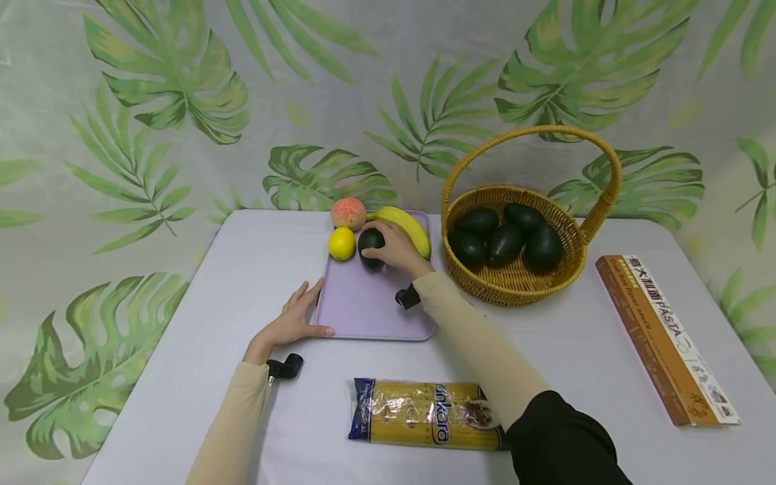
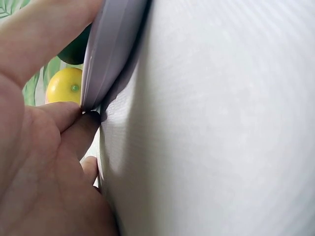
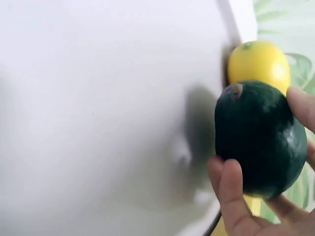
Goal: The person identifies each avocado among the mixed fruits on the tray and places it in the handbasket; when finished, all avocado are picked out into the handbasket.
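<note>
My right hand (image 1: 397, 248) grips a dark green avocado (image 3: 261, 140) with thumb and fingers around its sides. In the head view this avocado is over the back part of a lilac tray (image 1: 376, 306); whether it touches the tray I cannot tell. My left hand (image 1: 292, 320) is spread at the tray's front left corner, thumb along the front edge and fingers at the left side, touching the rim. On the tray, a round yellow fruit (image 1: 341, 243) and a pinkish peach (image 1: 348, 213) lie left of the avocado. A banana (image 1: 403, 225) lies behind my right hand.
Right of the tray stands a wicker basket (image 1: 515, 296) with a tall handle, holding several avocados (image 1: 505, 244). A clear bag of spaghetti (image 1: 424, 414) lies in front, partly under the right forearm. A long pasta box (image 1: 667, 340) lies at the right on the white tabletop (image 1: 182, 337).
</note>
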A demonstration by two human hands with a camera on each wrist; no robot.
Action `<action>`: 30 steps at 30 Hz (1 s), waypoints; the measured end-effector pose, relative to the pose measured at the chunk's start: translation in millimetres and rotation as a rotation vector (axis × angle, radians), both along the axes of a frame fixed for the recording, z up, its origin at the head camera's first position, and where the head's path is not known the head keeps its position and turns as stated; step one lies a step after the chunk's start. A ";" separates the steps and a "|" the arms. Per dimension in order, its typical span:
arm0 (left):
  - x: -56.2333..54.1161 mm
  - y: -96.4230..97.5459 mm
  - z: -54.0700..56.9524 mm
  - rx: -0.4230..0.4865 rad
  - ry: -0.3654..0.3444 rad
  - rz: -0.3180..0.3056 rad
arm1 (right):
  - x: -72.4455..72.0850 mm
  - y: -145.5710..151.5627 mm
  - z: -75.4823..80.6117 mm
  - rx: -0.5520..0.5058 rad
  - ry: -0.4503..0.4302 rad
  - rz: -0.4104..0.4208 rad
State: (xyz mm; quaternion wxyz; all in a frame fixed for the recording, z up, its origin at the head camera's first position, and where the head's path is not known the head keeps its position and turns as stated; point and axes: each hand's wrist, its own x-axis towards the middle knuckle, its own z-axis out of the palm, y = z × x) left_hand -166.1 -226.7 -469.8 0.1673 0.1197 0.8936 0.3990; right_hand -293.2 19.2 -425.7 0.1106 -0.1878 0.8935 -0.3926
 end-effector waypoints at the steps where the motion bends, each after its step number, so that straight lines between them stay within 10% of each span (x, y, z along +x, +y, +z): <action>1: 0.2 0.1 0.0 0.000 -0.002 0.000 | 1.8 1.0 2.2 -0.012 0.000 -0.006; 8: 0.1 0.5 -0.2 -0.005 -0.002 0.003 | 15.1 23.4 32.8 -0.142 0.050 0.096; 18: -0.5 1.1 -4.0 -0.014 -0.011 -0.001 | 59.1 107.9 83.0 -0.238 -0.116 0.233; 30: -0.5 -0.5 -2.9 0.017 -0.002 -0.004 | 74.1 236.6 85.3 -0.203 -0.094 0.008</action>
